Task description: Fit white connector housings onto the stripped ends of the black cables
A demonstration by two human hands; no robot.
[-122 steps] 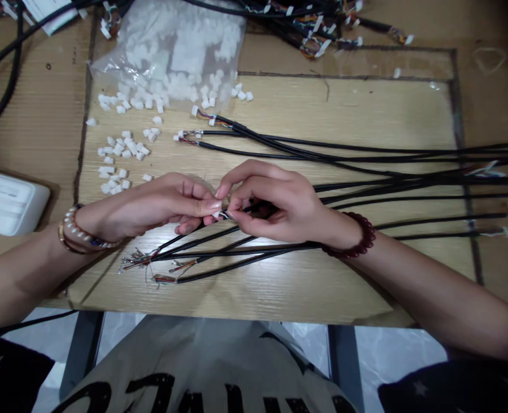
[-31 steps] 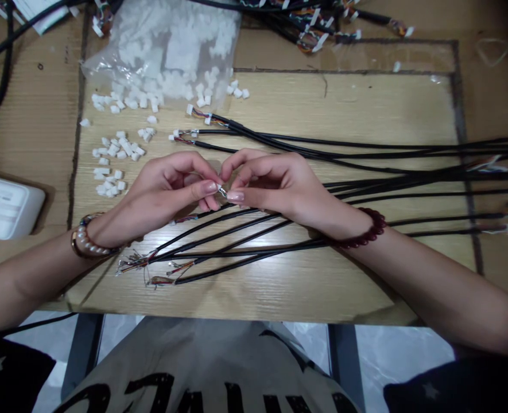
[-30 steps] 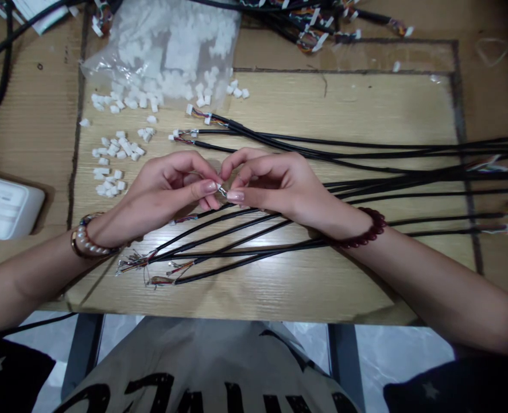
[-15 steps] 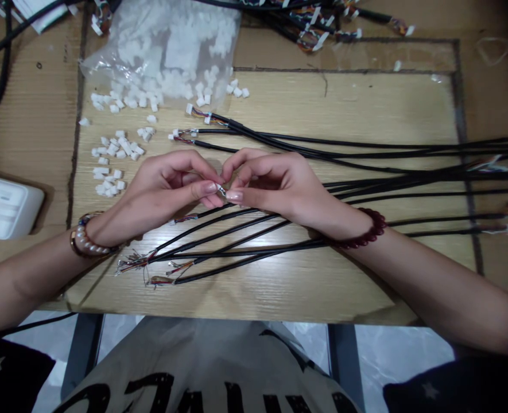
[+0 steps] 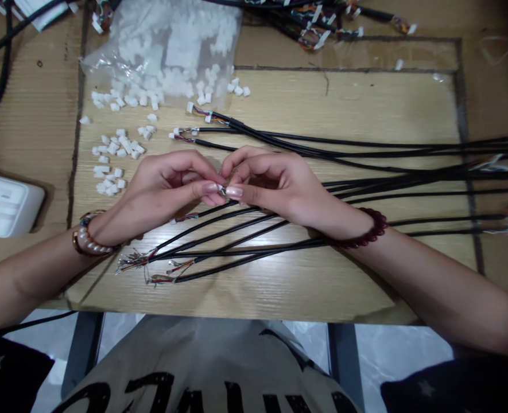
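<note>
My left hand (image 5: 178,180) pinches a small white connector (image 5: 220,188), mostly hidden between thumb and fingertips. Close against it, my right hand (image 5: 271,180) is closed on short thin wires (image 5: 224,194) that run to the connector. Whether the wires sit fully inside the connector cannot be made out. Below the hands lie black cables (image 5: 219,236) whose left ends show bare coloured wires (image 5: 135,261). Above the hands, other black cables (image 5: 279,136) carry white connectors (image 5: 190,107) on their ends. Loose white connectors (image 5: 122,144) lie in small piles left of my left hand.
A clear plastic bag (image 5: 176,51) of white connectors lies at the back. More cable ends (image 5: 318,28) are heaped at the far edge. A white box-shaped device (image 5: 8,203) sits at the left, and a dark cable (image 5: 4,69) curves behind it.
My right thumb has shifted slightly up and closer to the left fingertips at the connector. Both hands otherwise keep their place, and the cables lie as before.
</note>
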